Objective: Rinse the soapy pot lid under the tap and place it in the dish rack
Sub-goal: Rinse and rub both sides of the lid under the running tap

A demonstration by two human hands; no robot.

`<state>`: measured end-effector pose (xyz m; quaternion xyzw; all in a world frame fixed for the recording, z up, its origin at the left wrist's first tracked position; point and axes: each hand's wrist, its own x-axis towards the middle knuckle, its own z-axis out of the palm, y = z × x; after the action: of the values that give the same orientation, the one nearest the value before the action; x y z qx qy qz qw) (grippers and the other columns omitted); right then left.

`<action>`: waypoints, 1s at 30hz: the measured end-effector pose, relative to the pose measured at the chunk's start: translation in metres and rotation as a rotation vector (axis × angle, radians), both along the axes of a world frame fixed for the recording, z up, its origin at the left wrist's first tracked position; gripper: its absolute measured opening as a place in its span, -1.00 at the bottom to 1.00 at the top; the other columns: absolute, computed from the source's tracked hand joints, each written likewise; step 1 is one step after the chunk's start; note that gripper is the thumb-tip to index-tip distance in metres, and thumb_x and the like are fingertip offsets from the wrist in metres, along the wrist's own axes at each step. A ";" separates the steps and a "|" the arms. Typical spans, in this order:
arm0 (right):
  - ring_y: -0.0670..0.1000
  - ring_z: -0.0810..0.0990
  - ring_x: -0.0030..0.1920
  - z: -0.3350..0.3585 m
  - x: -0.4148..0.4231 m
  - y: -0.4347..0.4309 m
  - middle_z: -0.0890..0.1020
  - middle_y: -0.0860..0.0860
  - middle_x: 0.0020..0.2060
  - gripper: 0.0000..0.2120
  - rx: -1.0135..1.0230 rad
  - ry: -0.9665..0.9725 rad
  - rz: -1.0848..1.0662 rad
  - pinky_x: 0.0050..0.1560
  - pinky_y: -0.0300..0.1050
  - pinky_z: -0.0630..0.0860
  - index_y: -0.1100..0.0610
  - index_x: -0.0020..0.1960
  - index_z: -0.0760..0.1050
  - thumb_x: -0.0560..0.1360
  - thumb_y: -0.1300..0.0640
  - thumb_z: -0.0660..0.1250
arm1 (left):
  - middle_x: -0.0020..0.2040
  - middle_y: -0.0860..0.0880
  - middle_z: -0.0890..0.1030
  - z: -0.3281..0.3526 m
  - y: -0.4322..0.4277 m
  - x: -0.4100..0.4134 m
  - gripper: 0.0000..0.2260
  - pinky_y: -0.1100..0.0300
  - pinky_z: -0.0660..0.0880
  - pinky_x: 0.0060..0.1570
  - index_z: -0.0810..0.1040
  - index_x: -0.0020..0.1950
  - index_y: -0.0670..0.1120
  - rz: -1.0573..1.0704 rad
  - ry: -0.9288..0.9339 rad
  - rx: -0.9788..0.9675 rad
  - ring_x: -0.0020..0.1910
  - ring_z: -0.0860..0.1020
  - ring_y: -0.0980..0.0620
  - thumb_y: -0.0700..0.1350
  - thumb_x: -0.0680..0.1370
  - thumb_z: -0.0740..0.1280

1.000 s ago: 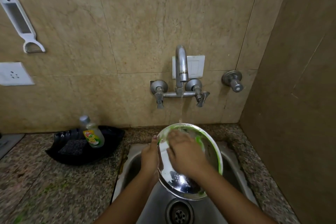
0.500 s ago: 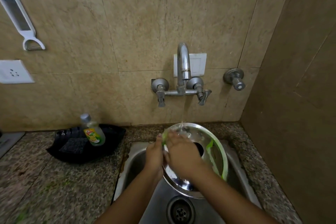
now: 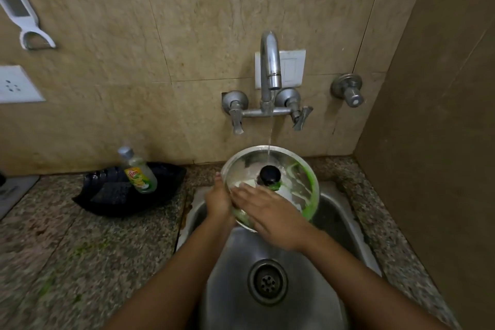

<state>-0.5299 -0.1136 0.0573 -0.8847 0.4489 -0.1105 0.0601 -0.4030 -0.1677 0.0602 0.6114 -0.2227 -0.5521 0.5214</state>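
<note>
A round steel pot lid (image 3: 294,169) with a black knob (image 3: 270,174) and streaks of green soap is held tilted over the sink (image 3: 241,257). A thin stream from the tap (image 3: 270,61) falls on its upper part. My left hand (image 3: 218,201) grips the lid's left rim. My right hand (image 3: 267,211) lies flat on the lid's lower face, fingers spread and pointing left, just below the knob. No dish rack is in view.
A black tray (image 3: 160,195) with a scrub pad and a dish soap bottle (image 3: 138,171) sits on the granite counter to the left. The sink drain (image 3: 267,281) is below my hands. A tiled wall stands close on the right.
The lid has turned so its black knob shows. My right hand slid down from the lid's upper part to its lower face. The left hand kept its hold on the rim.
</note>
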 end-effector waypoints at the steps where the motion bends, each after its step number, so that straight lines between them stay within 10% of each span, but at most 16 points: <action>1: -0.09 0.00 0.54 -0.004 -0.014 0.005 0.11 -0.08 0.54 -0.51 0.007 -0.008 0.021 0.49 -0.15 -0.10 0.00 0.54 0.06 0.62 0.02 -0.02 | -0.18 -0.15 0.60 -0.001 -0.004 0.008 -0.59 0.12 0.46 -0.05 0.58 -0.05 -0.27 0.014 -0.032 -0.008 -0.15 0.56 -0.11 0.05 0.63 0.16; 5: -0.15 -0.12 0.54 -0.021 -0.058 0.001 0.04 -0.22 0.52 -0.50 -0.075 0.024 -0.059 0.51 -0.14 -0.10 -0.15 0.54 -0.08 0.64 -0.04 -0.03 | -0.21 -0.13 0.61 -0.008 -0.011 0.027 -0.64 0.10 0.52 -0.10 0.59 -0.10 -0.22 0.016 -0.095 -0.055 -0.15 0.57 -0.13 0.02 0.64 0.15; 10: -0.02 0.13 0.52 -0.016 -0.061 -0.038 0.29 -0.02 0.49 -0.55 -0.026 -0.272 -0.261 0.49 0.08 0.15 -0.05 0.47 0.20 0.60 -0.09 0.04 | -0.04 -0.19 0.61 -0.007 -0.009 0.027 -0.61 -0.01 0.52 0.11 0.57 0.09 -0.25 0.045 -0.078 -0.003 -0.07 0.58 -0.14 0.05 0.64 0.14; 18: -0.06 -0.09 0.54 -0.035 -0.046 -0.019 -0.04 -0.04 0.55 -0.33 0.028 -0.161 -0.429 0.53 -0.06 -0.07 0.03 0.55 -0.11 0.55 -0.27 -0.18 | -0.16 -0.12 0.63 -0.018 -0.006 0.026 -0.64 0.07 0.51 -0.01 0.58 0.05 -0.21 0.065 -0.040 -0.075 -0.20 0.58 -0.05 0.04 0.64 0.15; 30: -0.11 0.02 0.54 -0.054 -0.022 0.018 0.19 -0.09 0.52 -0.50 -0.061 0.037 0.121 0.52 -0.16 -0.10 -0.01 0.52 0.13 0.63 -0.13 -0.03 | 0.15 -0.23 0.61 -0.026 -0.002 0.019 -0.59 0.03 0.52 0.12 0.57 0.10 -0.24 0.133 0.018 -0.011 0.07 0.59 -0.19 0.06 0.64 0.12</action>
<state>-0.5517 -0.0959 0.0032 -0.9136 0.3920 -0.1037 0.0312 -0.3835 -0.1701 0.0340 0.6168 -0.1799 -0.5205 0.5623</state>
